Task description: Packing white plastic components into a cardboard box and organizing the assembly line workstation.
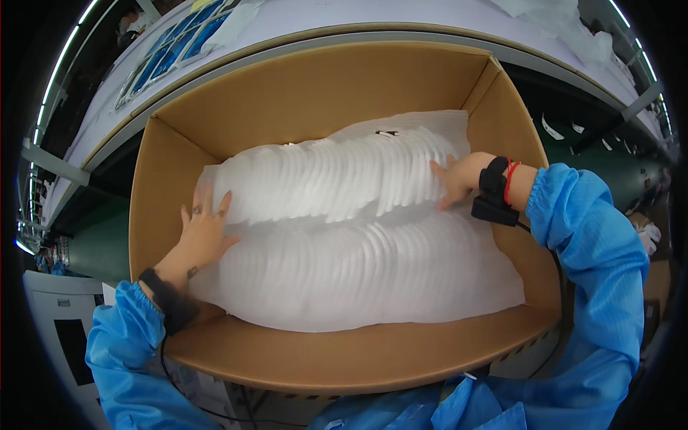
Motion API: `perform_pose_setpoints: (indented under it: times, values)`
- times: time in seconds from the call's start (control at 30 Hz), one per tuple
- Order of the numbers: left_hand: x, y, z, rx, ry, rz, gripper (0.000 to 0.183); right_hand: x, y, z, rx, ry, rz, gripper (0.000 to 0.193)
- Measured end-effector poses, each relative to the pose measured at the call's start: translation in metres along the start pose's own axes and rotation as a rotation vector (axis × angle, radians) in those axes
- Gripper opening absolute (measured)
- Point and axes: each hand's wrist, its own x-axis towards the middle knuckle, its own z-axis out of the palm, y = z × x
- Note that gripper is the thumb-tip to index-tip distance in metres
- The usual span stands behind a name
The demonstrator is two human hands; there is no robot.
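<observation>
Where one big brown box [358,358] stands with its top apart, two long rows of thin white pieces lie inside. One is the far row [322,179] and one is the near row [344,269]; the pieces sit too close together to count. Some thin white sheet [450,129] pokes out by the box's far right corner — I cannot tell if it is one sheet or more. One small black mark [387,133] shows at the top of the far row.

Two black bands [493,188] go round the wrists, with one red string [511,181] on the right. Tall box sides stand all around the rows. Past the far edge is a pale table [287,21], with blue packs [179,43] on its left part and crumpled clear plastic [559,21] on its right.

The left hand [203,240] is spread wide near the box's left edge, at the left ends of the rows. The right hand [461,178] has its fingers wide apart too — it is at the right end of the far row, and the near row lies just nearer the box's near edge.
</observation>
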Motion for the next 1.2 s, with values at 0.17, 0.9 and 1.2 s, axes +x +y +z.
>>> perform_pose_setpoints:
  times: [0.17, 0.9, 1.2]
  values:
    - [0.047, -0.025, 0.037, -0.466, -0.097, -0.085, 0.086, 0.008, 0.005, -0.013, 0.029, 0.045, 0.152, 0.114]
    - [0.091, -0.042, 0.05, -0.613, 0.3, -0.167, 0.061, 0.041, 0.0, -0.021, 0.156, 0.571, 0.206, 0.064]
    - [-0.029, -0.053, 0.01, -0.711, -0.617, -0.317, 0.054, -0.114, -0.076, 0.049, 0.097, 0.276, -0.519, 0.067]
